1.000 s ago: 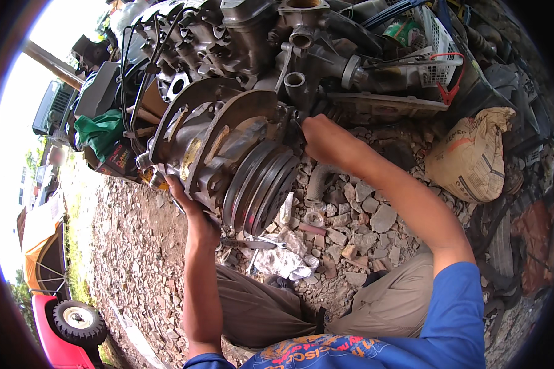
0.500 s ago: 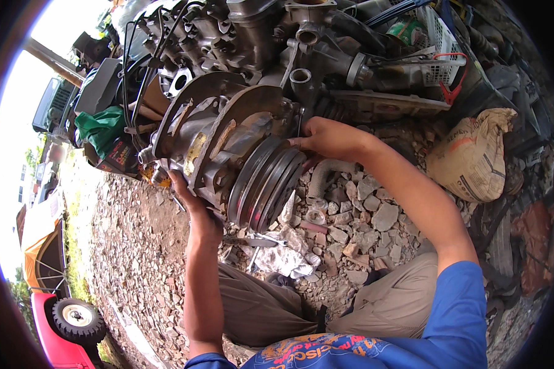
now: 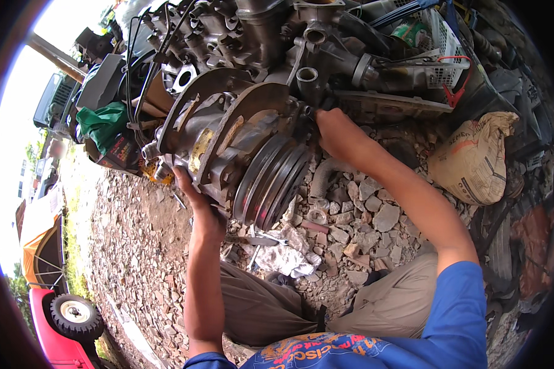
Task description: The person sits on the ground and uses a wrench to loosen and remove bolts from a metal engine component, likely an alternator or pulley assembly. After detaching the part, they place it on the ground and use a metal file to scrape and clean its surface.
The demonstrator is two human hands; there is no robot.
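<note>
A greasy metal unit [image 3: 224,138] with a grooved belt pulley [image 3: 272,182] is tilted against the engine parts in front of me; it looks like a compressor. My left hand [image 3: 198,206] holds it from the lower left, thumb up along its side and the other fingers hidden beneath. Behind the pulley, at the unit's far right side, my right hand [image 3: 340,135] is closed. Its fingertips are turned away, so what they grip cannot be made out. On the stones below the pulley lie a wrench [image 3: 260,240] and a crumpled pale rag [image 3: 289,258].
A large, dirty engine [image 3: 252,37] fills the far side. A curved pipe [image 3: 324,177] rests on broken stones right of the pulley. Farther right stand a paper sack [image 3: 474,160] and a white plastic basket [image 3: 446,52]. A green cloth [image 3: 103,126] lies at the left.
My right hand has moved slightly right and up, away from the pulley's rim, and its fingers are now turned out of sight. My left hand keeps its hold; the view has shifted a little.
</note>
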